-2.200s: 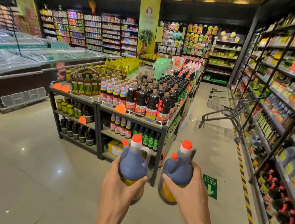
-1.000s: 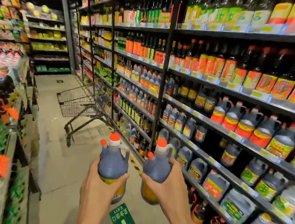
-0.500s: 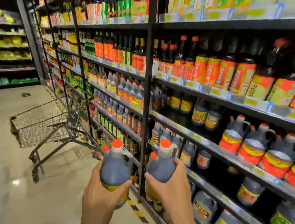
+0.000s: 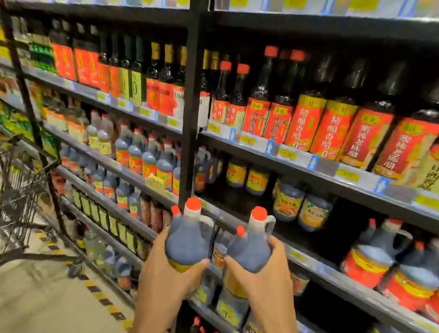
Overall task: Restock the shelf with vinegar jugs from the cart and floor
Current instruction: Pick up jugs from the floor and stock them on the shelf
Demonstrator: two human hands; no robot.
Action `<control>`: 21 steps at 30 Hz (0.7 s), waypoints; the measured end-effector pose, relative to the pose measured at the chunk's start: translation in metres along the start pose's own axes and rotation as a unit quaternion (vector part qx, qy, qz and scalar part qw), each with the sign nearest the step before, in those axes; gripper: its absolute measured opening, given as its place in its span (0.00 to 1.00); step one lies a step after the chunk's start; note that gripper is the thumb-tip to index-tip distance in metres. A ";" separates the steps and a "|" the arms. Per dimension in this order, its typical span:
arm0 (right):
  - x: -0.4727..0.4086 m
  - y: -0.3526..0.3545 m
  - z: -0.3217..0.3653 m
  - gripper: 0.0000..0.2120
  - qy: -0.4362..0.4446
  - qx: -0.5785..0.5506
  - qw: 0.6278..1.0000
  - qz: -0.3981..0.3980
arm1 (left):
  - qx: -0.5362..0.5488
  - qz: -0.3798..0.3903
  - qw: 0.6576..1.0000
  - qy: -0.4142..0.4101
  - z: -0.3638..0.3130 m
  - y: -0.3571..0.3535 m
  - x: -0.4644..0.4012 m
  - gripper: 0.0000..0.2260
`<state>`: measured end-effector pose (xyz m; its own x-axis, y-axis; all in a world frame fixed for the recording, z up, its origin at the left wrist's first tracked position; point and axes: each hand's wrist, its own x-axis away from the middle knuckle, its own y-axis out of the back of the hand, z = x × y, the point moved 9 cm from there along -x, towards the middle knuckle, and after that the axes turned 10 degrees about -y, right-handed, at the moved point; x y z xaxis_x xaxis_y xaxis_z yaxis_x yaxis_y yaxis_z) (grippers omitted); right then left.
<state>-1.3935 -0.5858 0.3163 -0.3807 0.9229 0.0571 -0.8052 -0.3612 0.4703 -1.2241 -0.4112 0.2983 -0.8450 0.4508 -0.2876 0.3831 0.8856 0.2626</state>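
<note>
- Left hand point(image 4: 164, 278): fingers wrapped around the lower body of the left jug point(image 4: 188, 240), thumb across its yellow label. The jug is upright, long axis vertical, orange cap on top.
- Right hand point(image 4: 268, 276): fingers wrapped around the lower body of the right jug point(image 4: 251, 248) in the same manner. This jug is also upright, with its handle turned toward the shelf.
- The two jugs are held side by side, just apart, at the same height and in front of the black upright post point(image 4: 190, 108) that divides the shelving bays.
- Shelf point(image 4: 311, 261): its front edge runs directly behind the jugs. An unfilled dark gap point(image 4: 322, 241) lies ahead and to the right of the right jug, between the small jars point(image 4: 301, 205) at the back and the red-labelled jugs point(image 4: 371, 260) further right.
- Judgement: the right hand is the nearer one to that gap, so its jug would go in first, moved forward and rightward with the axis kept vertical. The left jug must clear the post before it follows.
- Cart point(image 4: 17, 198): stands well apart to the left, on the floor.
</note>
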 end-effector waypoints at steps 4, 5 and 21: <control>-0.043 -0.023 0.030 0.40 -0.015 -0.002 0.999 -0.045 | 0.016 0.079 0.996 -0.026 0.007 -0.026 -0.082 0.44; -0.052 -0.028 0.037 0.35 -0.017 -0.009 0.999 -0.051 | 0.016 0.098 0.995 -0.033 0.008 -0.033 -0.100 0.44; -0.157 -0.069 0.038 0.43 -0.077 0.073 0.983 -0.151 | 0.031 0.189 0.982 0.002 0.054 -0.166 -0.276 0.47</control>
<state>-1.2613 -0.7008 0.3084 -0.0510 0.9984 0.0224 -0.7926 -0.0542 0.6073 -1.0351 -0.6768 0.2845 -0.6397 0.7479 -0.1771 0.6914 0.6606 0.2925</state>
